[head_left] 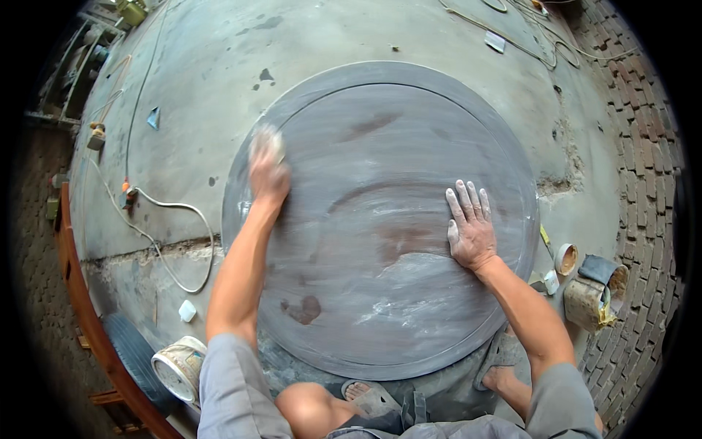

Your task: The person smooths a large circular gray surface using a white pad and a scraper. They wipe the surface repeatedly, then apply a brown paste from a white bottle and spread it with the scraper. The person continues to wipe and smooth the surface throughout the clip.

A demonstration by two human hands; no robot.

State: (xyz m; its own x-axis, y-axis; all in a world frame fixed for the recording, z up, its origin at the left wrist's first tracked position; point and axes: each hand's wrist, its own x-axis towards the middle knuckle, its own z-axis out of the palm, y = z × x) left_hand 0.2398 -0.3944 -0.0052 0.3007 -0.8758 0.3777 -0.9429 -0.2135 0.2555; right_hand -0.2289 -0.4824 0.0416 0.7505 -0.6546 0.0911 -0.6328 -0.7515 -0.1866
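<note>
a grey disc [409, 157] fills the centre. upper left, your left hand [269, 172] blurs, fingers impossible to tell; at right, your empty right hand [472, 230] lies flat, fingers spread, and could slip on pale dust [385, 312].

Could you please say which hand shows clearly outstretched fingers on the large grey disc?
The right hand, its white-dusted fingers apart; the left hand is blurred.

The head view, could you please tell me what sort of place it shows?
Probably a workshop or work yard, judging by the large dusty grey disc, the white cable and the worn, cracked floor.
</note>
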